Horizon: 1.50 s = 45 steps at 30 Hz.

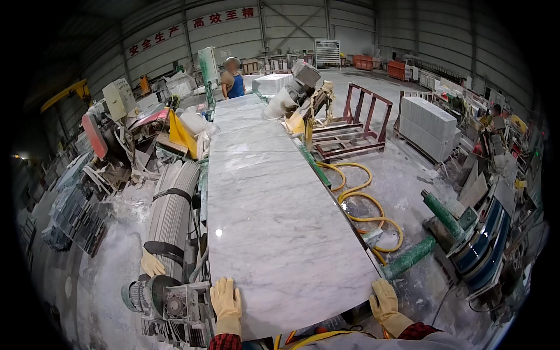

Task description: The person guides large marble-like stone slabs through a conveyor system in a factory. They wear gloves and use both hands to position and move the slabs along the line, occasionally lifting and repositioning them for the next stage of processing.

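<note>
A long polished slab of white marble with grey veins (280,233) stretches away from me on a green machine frame. My left hand (226,304), in a cream rubber glove and red checked sleeve, lies on its near left corner with fingers stretched forward. At the near right corner, my right hand (386,306), gloved alike, rests against the slab's edge with its fingers extended; its underside is hidden. Neither hand is wrapped round anything. A loose cream glove (153,263) lies on a strapped bundle of grey strips (171,213) to the left.
A motor (166,297) sits beside my left hand. Yellow hose (373,213) loops over the floor at right, near green rollers (411,256). Machine heads (297,87) flank the slab's far part. A person (233,81) in a blue apron stands beyond. A dark red rack (356,125) stands right.
</note>
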### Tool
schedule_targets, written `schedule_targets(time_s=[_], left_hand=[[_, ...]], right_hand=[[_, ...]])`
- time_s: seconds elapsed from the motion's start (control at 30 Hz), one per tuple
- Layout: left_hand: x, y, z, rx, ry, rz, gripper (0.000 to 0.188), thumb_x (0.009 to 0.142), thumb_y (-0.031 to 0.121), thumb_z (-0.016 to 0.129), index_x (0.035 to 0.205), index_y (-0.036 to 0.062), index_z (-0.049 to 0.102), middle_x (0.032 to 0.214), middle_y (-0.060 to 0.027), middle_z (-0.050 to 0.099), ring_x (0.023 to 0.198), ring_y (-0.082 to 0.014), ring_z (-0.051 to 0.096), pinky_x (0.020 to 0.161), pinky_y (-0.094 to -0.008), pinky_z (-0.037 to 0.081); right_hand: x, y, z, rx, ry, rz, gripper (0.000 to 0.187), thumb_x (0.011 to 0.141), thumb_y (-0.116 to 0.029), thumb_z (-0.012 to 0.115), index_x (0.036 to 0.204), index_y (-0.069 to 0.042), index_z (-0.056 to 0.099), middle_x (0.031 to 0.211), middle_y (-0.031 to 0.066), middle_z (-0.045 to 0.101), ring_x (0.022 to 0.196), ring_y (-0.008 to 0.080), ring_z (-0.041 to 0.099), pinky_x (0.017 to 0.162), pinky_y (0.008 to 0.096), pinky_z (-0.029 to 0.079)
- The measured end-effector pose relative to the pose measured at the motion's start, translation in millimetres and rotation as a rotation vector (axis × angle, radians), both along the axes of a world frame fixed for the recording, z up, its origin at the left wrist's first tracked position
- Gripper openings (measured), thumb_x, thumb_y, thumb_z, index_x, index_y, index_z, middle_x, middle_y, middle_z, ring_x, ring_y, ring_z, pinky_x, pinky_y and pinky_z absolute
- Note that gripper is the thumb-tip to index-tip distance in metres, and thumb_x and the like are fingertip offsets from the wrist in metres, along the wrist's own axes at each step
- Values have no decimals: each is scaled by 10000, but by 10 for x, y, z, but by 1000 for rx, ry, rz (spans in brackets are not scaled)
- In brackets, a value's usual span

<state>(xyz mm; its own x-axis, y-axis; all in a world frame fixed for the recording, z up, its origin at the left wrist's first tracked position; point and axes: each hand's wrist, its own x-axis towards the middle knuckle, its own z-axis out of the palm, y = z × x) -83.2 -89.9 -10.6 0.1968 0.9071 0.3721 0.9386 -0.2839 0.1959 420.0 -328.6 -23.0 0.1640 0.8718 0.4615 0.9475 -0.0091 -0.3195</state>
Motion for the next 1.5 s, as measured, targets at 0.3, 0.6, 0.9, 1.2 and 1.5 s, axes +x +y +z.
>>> schedule_targets(time_s=[0.3,0.6,0.9,1.2,1.5], left_hand=[[7,-48,31,-53,-20,3,459,1032,278,645,1442,81,588,1554,-221,567,1458,-454,493,1250,-582,319],[25,-82,62,-46,-31,0,459,1022,272,646,1435,79,591,1551,-213,562,1446,-439,499,1242,-578,324],[9,-137,102,-78,-18,14,465,1012,276,656,1433,87,593,1539,-202,564,1451,-409,486,1247,-573,319],[-26,-145,24,-47,-18,4,468,1012,275,657,1430,72,601,1526,-221,578,1442,-438,491,1246,-577,319],[-23,-161,3,-74,-6,1,491,1009,272,658,1447,61,589,1561,-232,548,1463,-440,473,1242,-586,324]], right_hand=[[-39,-16,-20,10,0,-28,558,937,-185,695,1459,-4,615,1481,309,595,1354,530,560,1212,603,415],[40,-93,132,-59,134,27,550,942,-199,726,1452,-20,623,1473,315,603,1369,518,564,1205,582,427],[-179,-449,362,-241,496,-268,529,870,-299,846,1276,24,747,1209,242,768,1197,399,722,1038,480,562],[-622,-29,78,-838,1691,-235,714,1087,-567,623,1403,74,615,1258,188,751,1147,291,724,941,386,573],[-874,240,263,-1109,895,-402,1033,893,-876,601,1302,68,693,1284,254,732,1210,377,705,1026,441,541]])
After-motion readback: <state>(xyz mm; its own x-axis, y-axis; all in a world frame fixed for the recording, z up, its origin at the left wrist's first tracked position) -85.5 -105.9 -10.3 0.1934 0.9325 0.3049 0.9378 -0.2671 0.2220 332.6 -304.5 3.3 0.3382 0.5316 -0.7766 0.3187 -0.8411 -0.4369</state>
